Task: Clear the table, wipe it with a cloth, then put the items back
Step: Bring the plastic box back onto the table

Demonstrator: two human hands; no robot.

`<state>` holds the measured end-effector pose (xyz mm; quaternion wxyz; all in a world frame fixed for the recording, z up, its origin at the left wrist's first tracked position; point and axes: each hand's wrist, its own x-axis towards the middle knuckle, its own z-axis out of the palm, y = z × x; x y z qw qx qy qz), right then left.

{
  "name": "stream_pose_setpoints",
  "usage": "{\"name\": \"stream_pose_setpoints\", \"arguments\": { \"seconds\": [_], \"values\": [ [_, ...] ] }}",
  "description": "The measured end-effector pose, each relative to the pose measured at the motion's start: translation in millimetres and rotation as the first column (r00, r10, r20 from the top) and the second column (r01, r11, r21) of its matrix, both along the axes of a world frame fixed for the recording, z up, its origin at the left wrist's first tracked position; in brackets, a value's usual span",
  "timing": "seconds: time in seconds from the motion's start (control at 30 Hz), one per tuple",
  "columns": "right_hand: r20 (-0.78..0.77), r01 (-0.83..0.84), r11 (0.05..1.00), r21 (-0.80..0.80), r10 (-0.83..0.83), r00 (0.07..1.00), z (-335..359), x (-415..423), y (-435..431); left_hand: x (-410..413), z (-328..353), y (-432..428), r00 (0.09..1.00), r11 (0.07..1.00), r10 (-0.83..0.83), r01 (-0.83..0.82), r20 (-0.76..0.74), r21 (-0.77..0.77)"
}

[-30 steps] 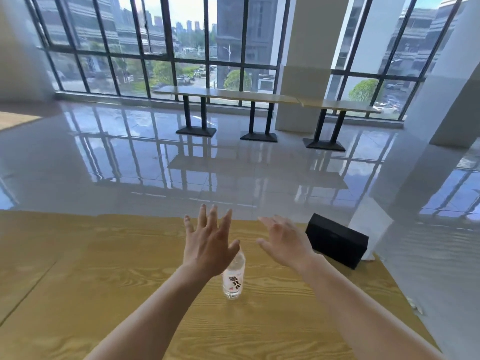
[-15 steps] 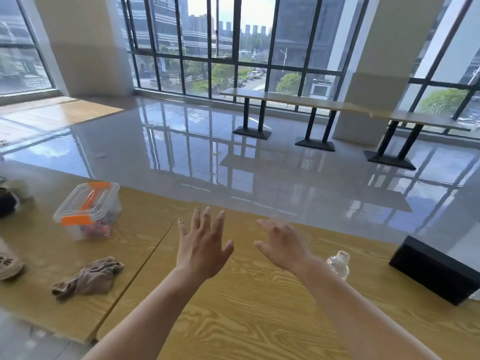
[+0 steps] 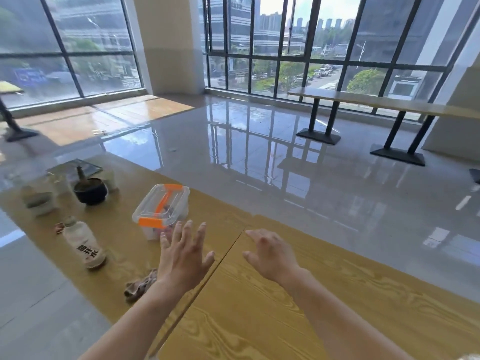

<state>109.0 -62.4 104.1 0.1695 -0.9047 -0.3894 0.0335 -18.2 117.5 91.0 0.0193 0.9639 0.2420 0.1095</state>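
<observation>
Two wood-grain tables [image 3: 259, 320] meet at a seam running away between my wrists, and everything to clear sits on the left one: the clear box [image 3: 161, 211] with orange clips just beyond my left hand [image 3: 183, 255], the bottle [image 3: 84, 245] further left. Both hands hover with fingers spread and straight, holding nothing, the right hand [image 3: 272, 254] over bare wood across the seam. The crumpled cloth [image 3: 140, 283] lies just beside my left wrist, back toward me from those fingertips, so I judge the left is nearer and must draw back, not reach forward.
</observation>
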Motion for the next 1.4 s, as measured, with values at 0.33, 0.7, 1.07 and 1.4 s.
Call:
{"name": "stream_pose_setpoints", "arguments": {
  "seconds": [0.33,0.7,1.07,1.4],
  "values": [
    [-0.101,-0.086,0.995,0.04,0.09,0.991,-31.5,57.3,154.0,43.7,-15.5,144.5,0.993,0.992,0.094,-0.088,-0.067,0.09],
    [-0.373,0.145,0.988,0.045,-0.118,0.92,-66.5,68.4,306.5,91.8,-58.0,296.3,0.996,0.992,0.034,-0.043,-0.077,-0.122],
    [-0.599,0.412,0.908,0.07,-0.292,0.746,-78.4,87.1,381.1,128.4,-78.1,361.4,0.989,0.821,0.115,-0.148,-0.094,-0.551],
    [-0.587,0.396,0.915,0.079,-0.279,0.76,-92.5,80.8,398.9,129.3,-93.8,366.0,0.989,0.884,0.045,-0.106,-0.141,-0.456]
  ]
}}
